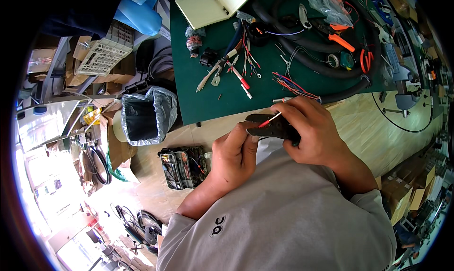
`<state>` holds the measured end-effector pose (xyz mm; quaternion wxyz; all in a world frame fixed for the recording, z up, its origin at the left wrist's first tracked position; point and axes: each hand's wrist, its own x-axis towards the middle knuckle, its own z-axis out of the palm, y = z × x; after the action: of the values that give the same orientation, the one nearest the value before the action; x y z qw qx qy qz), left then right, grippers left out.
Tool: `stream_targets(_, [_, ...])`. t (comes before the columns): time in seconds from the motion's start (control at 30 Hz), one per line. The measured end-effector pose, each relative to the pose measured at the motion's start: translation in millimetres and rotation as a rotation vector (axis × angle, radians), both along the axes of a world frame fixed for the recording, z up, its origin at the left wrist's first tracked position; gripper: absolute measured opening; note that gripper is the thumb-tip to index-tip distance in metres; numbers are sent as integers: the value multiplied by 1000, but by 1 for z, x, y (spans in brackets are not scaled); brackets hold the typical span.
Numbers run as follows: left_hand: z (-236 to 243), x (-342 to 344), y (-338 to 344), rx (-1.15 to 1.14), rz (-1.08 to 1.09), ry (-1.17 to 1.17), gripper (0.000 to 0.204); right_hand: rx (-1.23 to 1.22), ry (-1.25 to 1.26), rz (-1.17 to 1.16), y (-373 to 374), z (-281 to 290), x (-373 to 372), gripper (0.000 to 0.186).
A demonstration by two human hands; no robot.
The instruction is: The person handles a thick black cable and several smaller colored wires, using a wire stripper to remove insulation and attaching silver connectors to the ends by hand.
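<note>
In front of my chest, just off the table's near edge, both hands are closed on a dark hand tool [257, 119] that looks like a crimper; its jaws cannot be made out. My left hand [234, 153] pinches the tool's left end between thumb and fingers. Wrapped around its right part is my right hand [316, 131], which hides much of it. A thin red-and-white wire [269, 122] lies slantwise across the tool, its white end by the right fingertips. Just beyond my right hand, a bundle of thin coloured wires [295, 87] fans out of a thick black cable [343, 96].
On the green table [189, 103] lie an open notebook [201, 10], wires with red-and-white sleeves [240, 77], orange-handled cutters [341, 42], a tape measure [347, 60] and a bench vise [402, 77]. A lined bin [163, 112] and a toolbox [182, 167] stand on the floor to the left.
</note>
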<state>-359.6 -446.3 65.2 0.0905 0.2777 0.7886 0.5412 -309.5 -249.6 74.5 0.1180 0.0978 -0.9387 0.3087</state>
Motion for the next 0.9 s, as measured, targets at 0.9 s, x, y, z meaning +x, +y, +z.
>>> stream_targets(0.9, [2,-11,8,105,29,-26,7,53,44,-19,6,7,-8,58])
